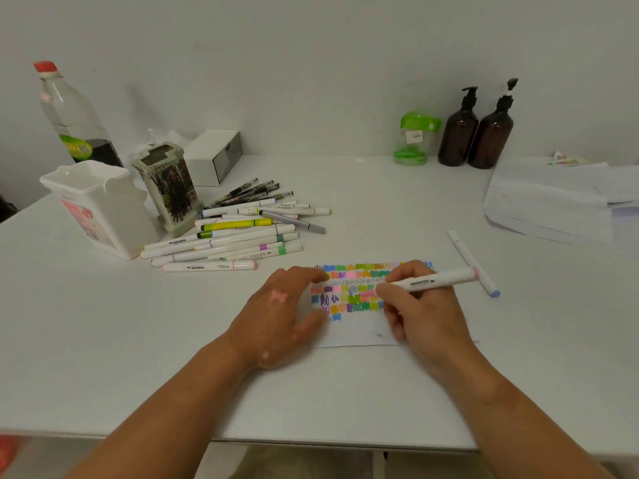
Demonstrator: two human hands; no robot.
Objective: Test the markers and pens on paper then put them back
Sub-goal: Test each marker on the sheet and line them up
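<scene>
Head view: right hand (415, 305) gripping pink-banded marker (435, 281), tip down on paper (356, 335) among coloured swatches. Left hand (280, 312) flat, fingers straight, pressing paper's left edge. Paper lying on surface (138, 340). Pile of markers and pens (235, 236) well apart at rear left, beside white bin (100, 209). Blue-capped marker (472, 262) just right of paper.

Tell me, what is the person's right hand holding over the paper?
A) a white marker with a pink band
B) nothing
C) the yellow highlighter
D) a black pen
A: the right hand pinches a white marker with a pink band, its tip down at the scribbled paper, which the left hand rests on with flat fingers.
</scene>
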